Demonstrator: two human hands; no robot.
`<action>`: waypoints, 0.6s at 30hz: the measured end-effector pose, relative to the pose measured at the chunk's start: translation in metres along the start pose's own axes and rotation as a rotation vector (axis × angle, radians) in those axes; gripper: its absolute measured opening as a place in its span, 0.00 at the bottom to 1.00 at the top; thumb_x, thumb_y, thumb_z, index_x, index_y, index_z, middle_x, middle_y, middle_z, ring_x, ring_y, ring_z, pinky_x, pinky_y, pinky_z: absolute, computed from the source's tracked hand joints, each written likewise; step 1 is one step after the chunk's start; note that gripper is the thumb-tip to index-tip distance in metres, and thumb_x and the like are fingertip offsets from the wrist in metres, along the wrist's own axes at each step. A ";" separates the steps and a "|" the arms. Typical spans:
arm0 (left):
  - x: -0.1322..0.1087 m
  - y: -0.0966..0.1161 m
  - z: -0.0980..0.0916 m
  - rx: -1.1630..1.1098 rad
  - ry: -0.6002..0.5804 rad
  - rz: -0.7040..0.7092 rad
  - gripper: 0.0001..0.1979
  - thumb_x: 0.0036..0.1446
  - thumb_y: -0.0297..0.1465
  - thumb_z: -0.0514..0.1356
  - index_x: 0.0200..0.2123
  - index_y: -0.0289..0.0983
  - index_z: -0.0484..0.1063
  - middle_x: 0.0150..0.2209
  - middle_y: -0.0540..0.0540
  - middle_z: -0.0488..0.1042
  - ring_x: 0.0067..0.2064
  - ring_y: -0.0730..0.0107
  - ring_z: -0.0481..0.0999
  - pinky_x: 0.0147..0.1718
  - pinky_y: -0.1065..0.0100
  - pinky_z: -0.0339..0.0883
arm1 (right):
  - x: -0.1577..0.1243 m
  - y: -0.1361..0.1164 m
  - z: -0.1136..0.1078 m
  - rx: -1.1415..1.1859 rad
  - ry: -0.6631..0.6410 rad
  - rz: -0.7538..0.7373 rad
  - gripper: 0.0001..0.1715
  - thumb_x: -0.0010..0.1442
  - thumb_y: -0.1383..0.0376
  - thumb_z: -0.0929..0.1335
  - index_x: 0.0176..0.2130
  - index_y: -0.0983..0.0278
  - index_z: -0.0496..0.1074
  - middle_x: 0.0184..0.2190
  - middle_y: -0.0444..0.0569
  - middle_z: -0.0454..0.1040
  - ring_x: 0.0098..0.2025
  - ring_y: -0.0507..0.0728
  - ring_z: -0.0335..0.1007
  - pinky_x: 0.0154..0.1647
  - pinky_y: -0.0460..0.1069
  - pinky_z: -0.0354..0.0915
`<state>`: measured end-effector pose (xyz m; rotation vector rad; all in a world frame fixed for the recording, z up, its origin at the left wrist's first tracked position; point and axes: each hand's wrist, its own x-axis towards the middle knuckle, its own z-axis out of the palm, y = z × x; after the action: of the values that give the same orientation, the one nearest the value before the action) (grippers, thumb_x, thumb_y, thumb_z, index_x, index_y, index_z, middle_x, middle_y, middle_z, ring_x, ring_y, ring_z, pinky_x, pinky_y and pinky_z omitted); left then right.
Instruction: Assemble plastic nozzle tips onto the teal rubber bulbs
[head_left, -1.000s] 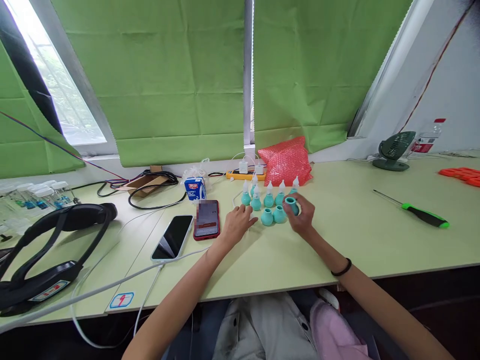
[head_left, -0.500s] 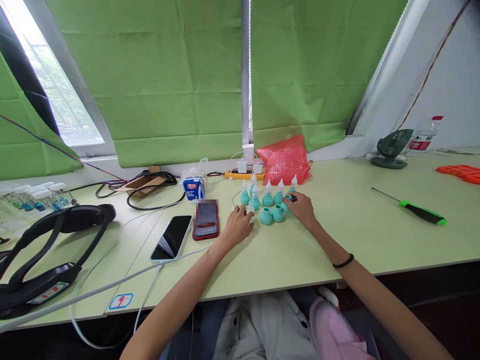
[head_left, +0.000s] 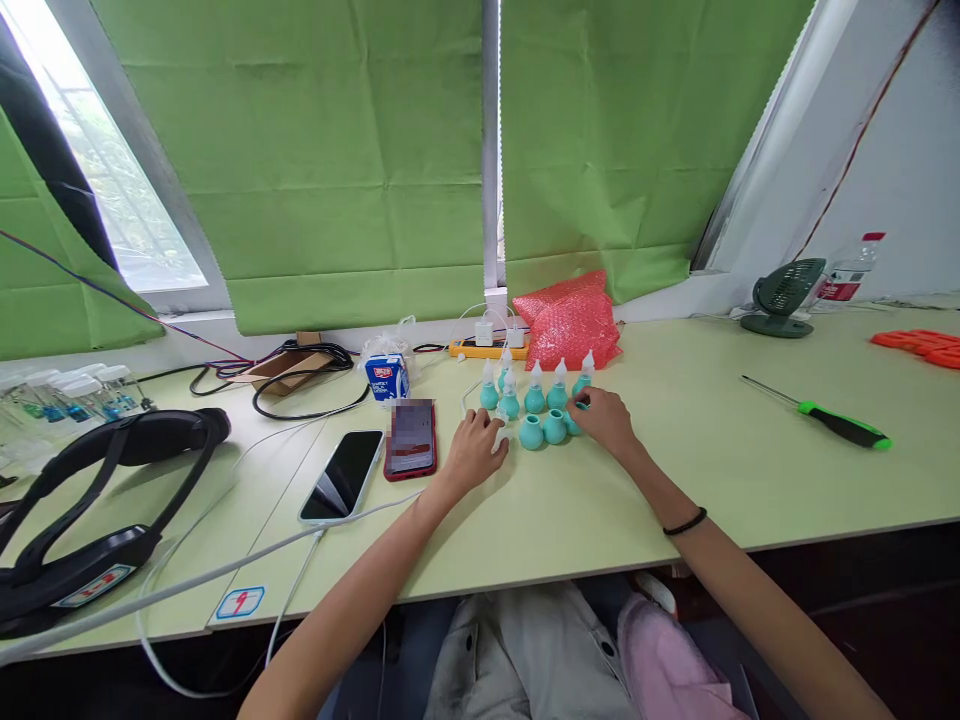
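Note:
My left hand (head_left: 474, 452) rests low on the table with curled fingers, its thumb and index finger around a clear pointed nozzle (head_left: 502, 416) that is partly hidden. My right hand (head_left: 604, 420) pinches a small teal rubber bulb (head_left: 573, 424), mostly covered by the fingers, at the right end of the front row. Beside it stand two open-necked teal bulbs, a middle one (head_left: 555, 428) and a left one (head_left: 531, 433). Behind them are several teal bulbs with clear nozzles fitted, such as one bulb syringe (head_left: 535, 398), all upright.
Left of my hands lie a red-cased phone (head_left: 410, 462), a white-edged phone (head_left: 343, 476) and a blue drink carton (head_left: 388, 378). A red bubble-wrap pouch (head_left: 574, 325) sits behind the bulbs. To the right are a screwdriver (head_left: 840, 424) and a small fan (head_left: 784, 297). White cables cross the left side.
My right hand has come slightly down and toward me with the bulb, into line with the front row. The bulb syringe behind it shows more fully. My left hand has barely moved.

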<state>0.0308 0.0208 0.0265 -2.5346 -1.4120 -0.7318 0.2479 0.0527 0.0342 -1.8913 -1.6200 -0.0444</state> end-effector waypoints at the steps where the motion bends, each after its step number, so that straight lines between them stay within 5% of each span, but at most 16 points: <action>1: 0.000 0.001 0.000 -0.016 0.019 -0.011 0.12 0.53 0.33 0.51 0.40 0.37 0.65 0.35 0.44 0.63 0.39 0.63 0.62 0.39 0.62 0.59 | 0.000 0.000 0.001 -0.006 -0.003 -0.010 0.11 0.46 0.60 0.62 0.28 0.63 0.71 0.28 0.50 0.73 0.32 0.58 0.67 0.24 0.46 0.54; 8: 0.014 0.005 -0.003 -0.148 0.180 -0.161 0.11 0.54 0.32 0.49 0.40 0.37 0.63 0.37 0.44 0.63 0.41 0.64 0.63 0.40 0.64 0.59 | -0.004 -0.001 0.002 -0.030 0.027 -0.079 0.12 0.48 0.58 0.62 0.27 0.62 0.70 0.27 0.49 0.73 0.31 0.57 0.66 0.23 0.46 0.53; 15: 0.080 -0.010 -0.007 -0.290 0.316 -0.435 0.17 0.54 0.31 0.52 0.47 0.34 0.58 0.47 0.39 0.60 0.48 0.58 0.61 0.43 0.56 0.58 | -0.004 -0.003 0.004 0.006 0.168 -0.157 0.14 0.49 0.57 0.61 0.27 0.64 0.69 0.27 0.49 0.72 0.32 0.57 0.65 0.30 0.48 0.54; 18: 0.098 -0.016 -0.004 -0.411 0.291 -0.512 0.14 0.55 0.32 0.52 0.45 0.34 0.61 0.44 0.43 0.64 0.42 0.65 0.67 0.38 0.59 0.64 | -0.005 -0.004 0.008 0.042 0.248 -0.212 0.13 0.49 0.59 0.61 0.26 0.65 0.68 0.26 0.49 0.71 0.33 0.58 0.64 0.34 0.51 0.54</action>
<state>0.0591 0.1029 0.0752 -2.1843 -1.9825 -1.5453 0.2405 0.0526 0.0275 -1.6054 -1.6278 -0.3188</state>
